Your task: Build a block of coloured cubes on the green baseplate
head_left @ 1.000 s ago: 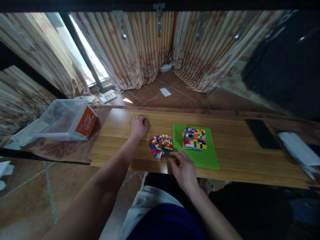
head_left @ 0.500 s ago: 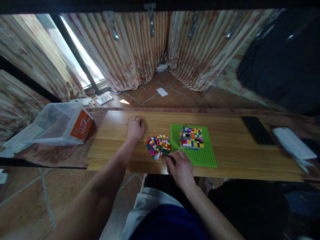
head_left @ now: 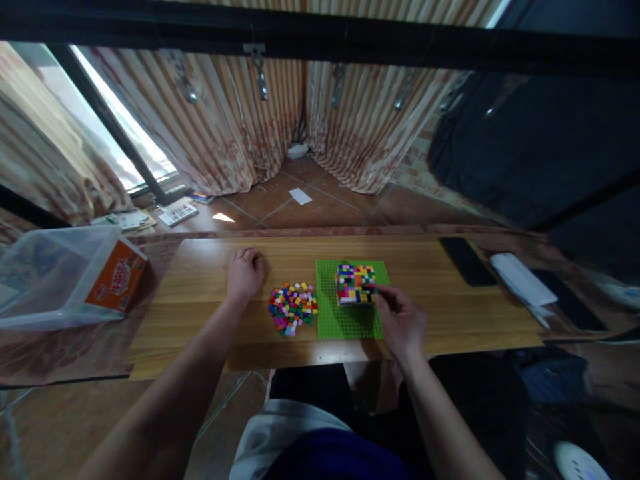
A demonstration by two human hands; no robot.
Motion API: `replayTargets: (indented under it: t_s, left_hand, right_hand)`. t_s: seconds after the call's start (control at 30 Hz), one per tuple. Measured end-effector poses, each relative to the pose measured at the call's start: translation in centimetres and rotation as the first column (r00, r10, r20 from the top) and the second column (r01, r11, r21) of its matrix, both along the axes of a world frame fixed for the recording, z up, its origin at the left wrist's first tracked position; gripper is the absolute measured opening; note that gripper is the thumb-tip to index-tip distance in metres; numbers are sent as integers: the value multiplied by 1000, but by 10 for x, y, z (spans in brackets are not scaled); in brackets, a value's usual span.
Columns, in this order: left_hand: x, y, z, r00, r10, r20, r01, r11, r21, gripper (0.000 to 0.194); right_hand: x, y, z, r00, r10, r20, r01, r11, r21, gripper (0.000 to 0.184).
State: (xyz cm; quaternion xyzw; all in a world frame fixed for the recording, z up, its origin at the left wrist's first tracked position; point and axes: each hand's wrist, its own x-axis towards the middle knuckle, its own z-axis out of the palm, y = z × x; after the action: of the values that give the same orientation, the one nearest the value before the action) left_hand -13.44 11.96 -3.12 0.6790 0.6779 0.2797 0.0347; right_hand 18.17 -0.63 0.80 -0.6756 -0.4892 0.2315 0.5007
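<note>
My left hand [head_left: 246, 272] rests on the wooden tabletop, its fingers curled in with nothing visible in them. To its right lies a loose heap of small multicoloured toy bricks [head_left: 293, 308]. Beside the heap is a green studded baseplate [head_left: 327, 323], bearing a boxy structure of many-coloured bricks [head_left: 356, 285]. My right hand [head_left: 403, 323] is at the right side of this structure, thumb and forefinger pinched on what looks like a small dark brick [head_left: 375, 290]. The fingertips are close to the structure's top edge; whether they touch it I cannot tell.
The wooden board [head_left: 200, 327] is the work surface. At its right end lie a dark flat phone-like object [head_left: 467, 261] and a white object [head_left: 520, 279]. A clear plastic bin [head_left: 60, 280] with an orange label stands at the left. A dark bar [head_left: 320, 40] crosses above.
My right hand has moved from the heap's near edge to the right side of the brick structure. The left hand stays on the table. The whole view has shifted to the right.
</note>
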Motion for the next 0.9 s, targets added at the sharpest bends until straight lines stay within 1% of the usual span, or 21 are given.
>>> replayTargets:
  t_s: [0.13,0.3,0.4,0.6,0.77,0.9]
  left_hand:
    - [-1,0,-1,1000,-2,0,2,1000,3,25]
    - [-2,1,-2,1000,-4,5,4,1000,4,24]
    - [-2,1,-3,1000,-7,9,7,1000,5,24]
    - [-1,1,-2,1000,0,4,0,1000,16,25]
    - [-1,1,-2,1000,1,6,-1,1000,14,25]
    - [-1,1,-2,1000,0,9,0,1000,6,25]
  right_hand:
    - [12,17,-11,999,-45,-12,45,999,22,26]
    - [9,29,-17,993,-65,-95,68,997,30,25]
    - [7,30,-16,992,-72,-103,76,996,36,26]
    - [8,28,-17,995,-93,-23,94,995,43,27]
    - [11,31,-24,991,-73,-113,82,994,77,27]
    - [11,34,-26,978,-72,-195,86,994,63,26]
